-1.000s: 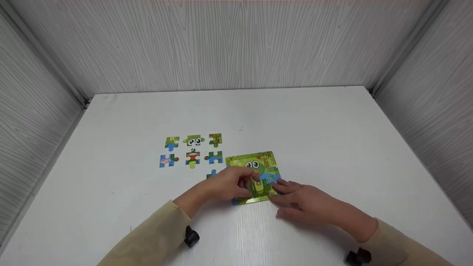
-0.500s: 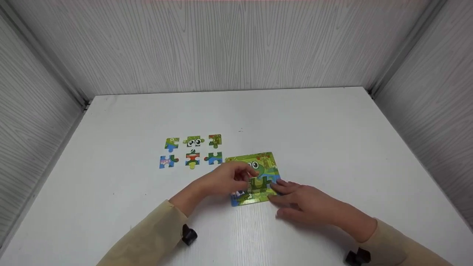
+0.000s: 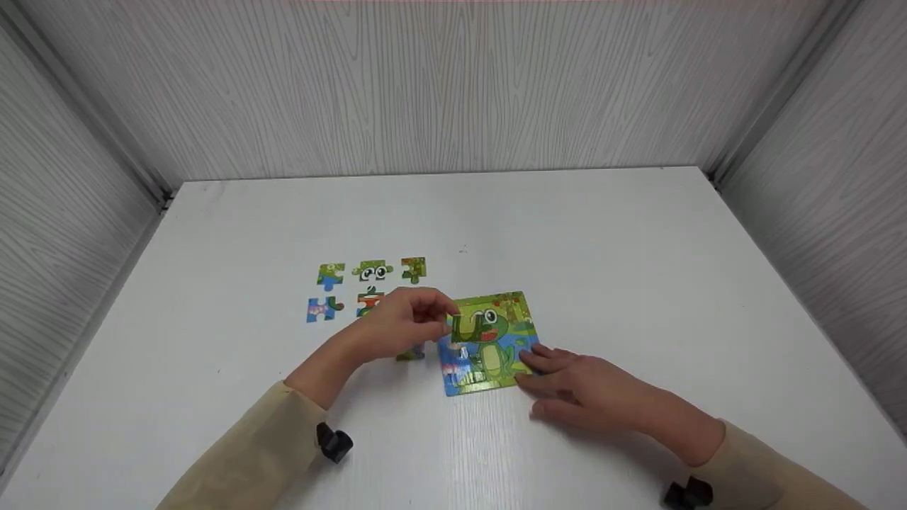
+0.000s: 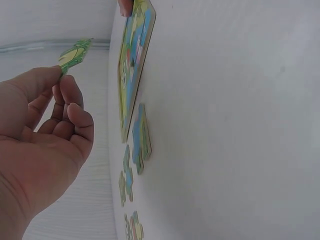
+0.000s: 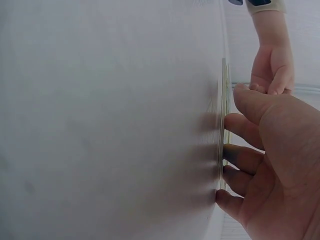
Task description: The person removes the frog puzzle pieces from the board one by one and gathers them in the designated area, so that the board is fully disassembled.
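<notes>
My left hand [image 3: 386, 329] pinches a green and yellow puzzle piece [image 3: 468, 328] by its edge, between thumb and index finger. In the left wrist view this jigsaw piece [image 4: 75, 54] is up in the air, tilted, clear of the board. Below it lies a square puzzle board [image 3: 526, 304] printed with a green frog, part of which the piece covers in the head view. My right hand [image 3: 602, 393] rests at the board's right edge, its fingers spread and lightly bent. From the right wrist, the fingertips [image 5: 232, 197] touch the rim of the board [image 5: 223, 100].
Left of the board, loose puzzle pieces lie in rows on the white table [image 3: 212, 283], among them one with two eyes [image 3: 372, 271] and a corner piece [image 3: 414, 268]. Another piece [image 3: 411, 353] shows beneath the left hand. Grey wood-grain panels [image 3: 453, 85] enclose the back and sides.
The left hand has lifted the green and yellow piece off the board and moved it up and to the left, uncovering the printed frog's body. The right hand has stayed in place.
</notes>
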### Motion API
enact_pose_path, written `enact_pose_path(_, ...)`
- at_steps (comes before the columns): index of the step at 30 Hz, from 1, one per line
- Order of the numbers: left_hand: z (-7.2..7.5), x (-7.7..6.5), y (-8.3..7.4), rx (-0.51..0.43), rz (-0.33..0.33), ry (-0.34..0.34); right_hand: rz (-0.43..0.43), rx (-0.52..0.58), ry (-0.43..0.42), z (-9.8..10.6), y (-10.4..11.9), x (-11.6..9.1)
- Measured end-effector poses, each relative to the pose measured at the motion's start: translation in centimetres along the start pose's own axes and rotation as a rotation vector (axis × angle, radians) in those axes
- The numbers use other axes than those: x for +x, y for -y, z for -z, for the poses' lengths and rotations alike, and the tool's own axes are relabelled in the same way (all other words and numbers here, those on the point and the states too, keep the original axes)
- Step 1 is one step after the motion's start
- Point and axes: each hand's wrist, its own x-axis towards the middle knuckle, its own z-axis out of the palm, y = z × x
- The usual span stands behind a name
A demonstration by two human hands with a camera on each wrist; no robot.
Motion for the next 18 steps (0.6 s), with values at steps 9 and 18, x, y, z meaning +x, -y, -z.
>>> enact_pose_path(9, 3.3, -2.8, 1.2, -0.044, 0.074, -0.095, -0.011, 0.002, 0.002, 0.0, 0.1, 0.0)
enact_pose_path(18, 5.7, -5.4, 3.1, -0.049, 0.179, -0.14, 0.007, 0.012, -0.018, 0.1, 0.3, -0.1)
